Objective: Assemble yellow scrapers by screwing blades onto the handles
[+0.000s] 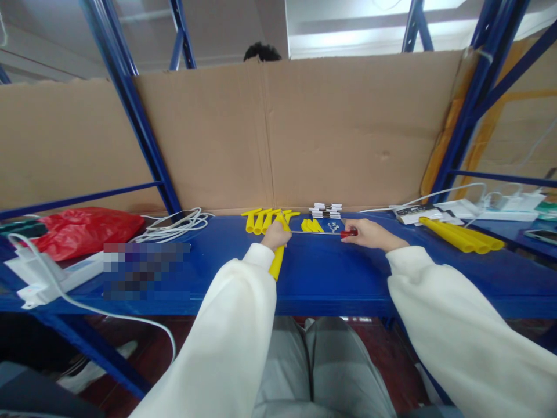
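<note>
My left hand [275, 234] is closed around a yellow plastic tube [277, 266], whose lower end points toward me. In my right hand [369, 233] is the red handle of a screwdriver [348, 233]. Its long metal shaft runs left to the tube at my left hand; the tip's exact contact is too small to make out. Just behind the left hand stands a row of yellow T-shaped tube pieces [258, 224]. Between the hands and farther back lie small yellow pieces [312, 226], white-and-black strips [326, 211] and a cluster of small metal screws [333, 227].
More yellow tubes [461, 235] lie at the right by a power strip [500, 210]. On the left are a red plastic bag [93, 232], coiled white cable [174, 226] and another power strip [80, 273]. A cardboard panel [348, 133] closes the back of the blue table [335, 273].
</note>
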`<state>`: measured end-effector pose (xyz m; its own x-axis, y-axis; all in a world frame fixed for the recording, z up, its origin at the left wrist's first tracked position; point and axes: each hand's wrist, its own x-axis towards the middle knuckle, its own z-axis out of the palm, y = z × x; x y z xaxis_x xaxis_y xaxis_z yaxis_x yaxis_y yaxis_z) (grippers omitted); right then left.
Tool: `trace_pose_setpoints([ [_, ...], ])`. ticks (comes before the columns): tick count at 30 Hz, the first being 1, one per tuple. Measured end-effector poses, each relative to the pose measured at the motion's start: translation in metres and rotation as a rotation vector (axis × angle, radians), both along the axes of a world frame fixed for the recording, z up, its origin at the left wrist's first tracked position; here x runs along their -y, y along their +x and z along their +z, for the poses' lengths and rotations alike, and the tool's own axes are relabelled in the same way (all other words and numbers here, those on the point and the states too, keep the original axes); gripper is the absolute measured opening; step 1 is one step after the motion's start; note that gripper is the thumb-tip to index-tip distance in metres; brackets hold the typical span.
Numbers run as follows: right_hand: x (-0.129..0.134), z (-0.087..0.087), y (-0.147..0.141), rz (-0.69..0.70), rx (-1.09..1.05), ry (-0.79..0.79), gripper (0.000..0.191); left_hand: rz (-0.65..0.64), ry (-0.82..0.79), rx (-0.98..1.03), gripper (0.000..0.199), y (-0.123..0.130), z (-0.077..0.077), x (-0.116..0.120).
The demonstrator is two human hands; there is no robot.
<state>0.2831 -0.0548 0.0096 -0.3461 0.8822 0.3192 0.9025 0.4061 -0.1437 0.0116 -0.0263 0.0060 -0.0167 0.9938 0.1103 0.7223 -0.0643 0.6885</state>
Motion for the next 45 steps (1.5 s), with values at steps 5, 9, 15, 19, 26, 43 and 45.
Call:
trace_pose_setpoints([
  [5, 0.000, 0.002, -0.002, 0.034, -0.004, -0.080, 0.025, -0.021, 0.017, 0.009, 0.015, -0.002, -0.005, -0.007],
  [9, 0.000, -0.002, -0.003, -0.013, -0.038, -0.055, 0.020, -0.020, -0.004, 0.033, 0.011, -0.004, -0.009, -0.013],
  [15, -0.002, -0.005, -0.002, -0.043, -0.031, 0.015, 0.015, -0.029, -0.060, 0.092, 0.006, -0.002, -0.004, -0.005],
  [19, -0.004, -0.005, 0.001, -0.041, -0.014, 0.066, 0.016, -0.066, -0.110, 0.155, 0.008, 0.000, 0.005, 0.007],
  [26, -0.004, -0.004, 0.002, -0.011, -0.017, 0.003, 0.020, -0.051, -0.164, 0.197, 0.014, 0.002, 0.007, 0.011],
  [43, -0.007, -0.008, -0.002, 0.067, -0.034, -0.137, 0.019, -0.086, -0.118, 0.083, 0.019, 0.001, 0.001, 0.006],
  [45, -0.007, -0.011, -0.004, 0.059, -0.070, -0.155, 0.015, -0.084, -0.118, 0.080, 0.019, 0.001, 0.001, 0.006],
])
